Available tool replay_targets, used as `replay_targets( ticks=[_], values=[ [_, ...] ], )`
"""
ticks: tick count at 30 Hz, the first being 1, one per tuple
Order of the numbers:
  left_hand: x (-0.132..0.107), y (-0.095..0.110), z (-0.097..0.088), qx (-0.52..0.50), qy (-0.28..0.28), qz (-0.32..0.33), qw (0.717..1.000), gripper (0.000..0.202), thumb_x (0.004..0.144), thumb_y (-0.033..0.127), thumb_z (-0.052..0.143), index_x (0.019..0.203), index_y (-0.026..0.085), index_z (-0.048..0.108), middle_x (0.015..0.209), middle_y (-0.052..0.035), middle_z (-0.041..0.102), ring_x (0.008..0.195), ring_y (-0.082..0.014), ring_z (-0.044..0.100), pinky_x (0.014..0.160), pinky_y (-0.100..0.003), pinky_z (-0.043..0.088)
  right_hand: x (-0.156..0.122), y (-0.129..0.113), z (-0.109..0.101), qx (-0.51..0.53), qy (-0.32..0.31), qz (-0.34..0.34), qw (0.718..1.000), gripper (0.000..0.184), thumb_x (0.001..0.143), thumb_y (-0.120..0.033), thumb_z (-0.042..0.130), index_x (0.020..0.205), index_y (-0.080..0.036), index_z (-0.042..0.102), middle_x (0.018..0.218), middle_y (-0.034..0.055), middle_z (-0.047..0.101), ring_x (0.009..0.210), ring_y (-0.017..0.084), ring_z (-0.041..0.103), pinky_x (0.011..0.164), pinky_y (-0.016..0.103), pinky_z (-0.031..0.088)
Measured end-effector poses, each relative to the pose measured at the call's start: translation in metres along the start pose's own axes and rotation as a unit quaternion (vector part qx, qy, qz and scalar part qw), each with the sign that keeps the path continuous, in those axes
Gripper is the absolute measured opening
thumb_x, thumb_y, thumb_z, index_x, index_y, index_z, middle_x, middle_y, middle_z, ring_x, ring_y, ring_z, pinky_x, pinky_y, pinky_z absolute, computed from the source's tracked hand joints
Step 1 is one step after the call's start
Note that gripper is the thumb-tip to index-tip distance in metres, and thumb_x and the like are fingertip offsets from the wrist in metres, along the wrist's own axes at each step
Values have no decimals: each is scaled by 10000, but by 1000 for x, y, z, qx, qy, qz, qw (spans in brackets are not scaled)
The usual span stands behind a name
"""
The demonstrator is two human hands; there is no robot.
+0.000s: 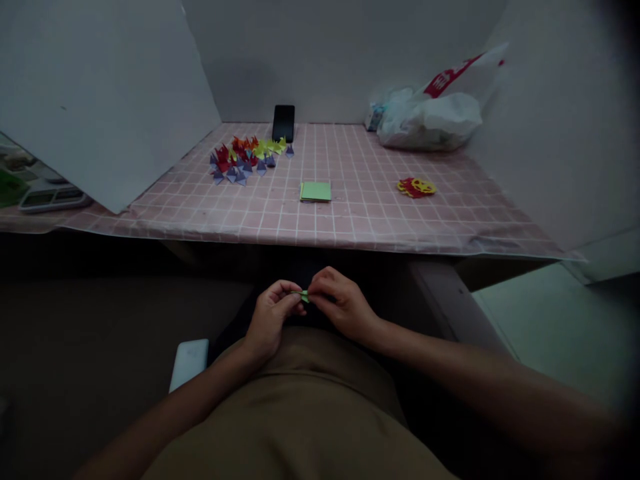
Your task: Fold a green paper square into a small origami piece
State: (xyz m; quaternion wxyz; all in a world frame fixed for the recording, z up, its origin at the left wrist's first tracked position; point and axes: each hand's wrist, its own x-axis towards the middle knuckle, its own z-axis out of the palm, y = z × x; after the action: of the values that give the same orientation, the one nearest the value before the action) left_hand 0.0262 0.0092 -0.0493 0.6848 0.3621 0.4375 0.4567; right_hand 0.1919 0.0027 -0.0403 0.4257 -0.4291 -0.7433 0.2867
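Observation:
Over my lap, below the table's front edge, a small folded piece of green paper (305,296) is pinched between both hands. My left hand (273,315) grips its left end with thumb and fingertips. From the other side, my right hand (345,303) closes its thumb and fingers on the right end. Fingertips cover much of the paper, so its exact folded form cannot be made out. On the table ahead lies a stack of square paper sheets (316,192), light green on top. Folded paper figures (245,159) in red, orange, yellow and purple are grouped to its left.
A pink checked cloth covers the table (360,220). Toward the back are a black phone (284,123) and a white plastic bag (430,120). Red and yellow cut-out shapes (417,187) lie at right. A scale (55,197) is far left; a white flat device (189,363) sits beside me.

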Motion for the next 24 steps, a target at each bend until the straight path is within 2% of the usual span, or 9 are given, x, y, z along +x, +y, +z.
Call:
replay_targets(
  ticks=[2, 5, 11, 19, 22, 24],
  values=[
    [-1, 1, 1, -16, 1, -5, 1000, 117, 699, 166, 706, 785, 159, 628, 678, 36, 609, 569, -78, 560, 570, -209, 507, 0, 0, -2, -53, -30, -46, 997, 145, 881, -87, 512, 859, -181, 620, 915, 61, 560, 820, 157, 557, 707, 276, 458],
    [-1, 2, 1, -27, 6, -10, 1000, 133, 682, 165, 720, 777, 157, 627, 664, 35, 614, 562, -82, 566, 573, -218, 522, 0, 1, -4, -106, -64, -78, 989, 139, 906, -113, 484, 920, -172, 609, 961, 89, 567, 830, 169, 566, 703, 283, 474],
    [-1, 2, 0, -23, -2, -17, 1000, 163, 690, 209, 742, 807, 135, 657, 674, 15, 636, 575, -85, 592, 589, -215, 528, 1, -1, -5, -145, -67, -100, 982, 92, 930, -195, 509, 914, -169, 596, 918, 89, 601, 805, 181, 578, 701, 299, 484],
    [-1, 6, -2, 79, -32, 36, 996, 211, 727, 297, 737, 872, 152, 690, 693, 9, 652, 582, -102, 591, 586, -229, 494, 2, -5, -7, -48, -1, -4, 999, 141, 927, -182, 518, 804, -183, 585, 772, 40, 594, 725, 158, 565, 668, 280, 450],
    [-1, 9, -2, 145, -28, 78, 986, 157, 757, 296, 703, 826, 155, 695, 633, 17, 621, 547, -105, 556, 557, -229, 457, 3, -8, -7, -27, 0, 26, 999, 151, 916, -189, 525, 775, -186, 580, 728, 21, 583, 672, 145, 549, 631, 269, 432],
    [-1, 10, -3, 179, -21, 107, 978, 137, 778, 293, 681, 807, 160, 697, 671, 11, 609, 544, -102, 539, 540, -228, 444, 3, -9, -7, -14, -12, 38, 999, 150, 912, -197, 527, 773, -184, 581, 719, 15, 588, 659, 140, 547, 621, 263, 426]
  ],
)
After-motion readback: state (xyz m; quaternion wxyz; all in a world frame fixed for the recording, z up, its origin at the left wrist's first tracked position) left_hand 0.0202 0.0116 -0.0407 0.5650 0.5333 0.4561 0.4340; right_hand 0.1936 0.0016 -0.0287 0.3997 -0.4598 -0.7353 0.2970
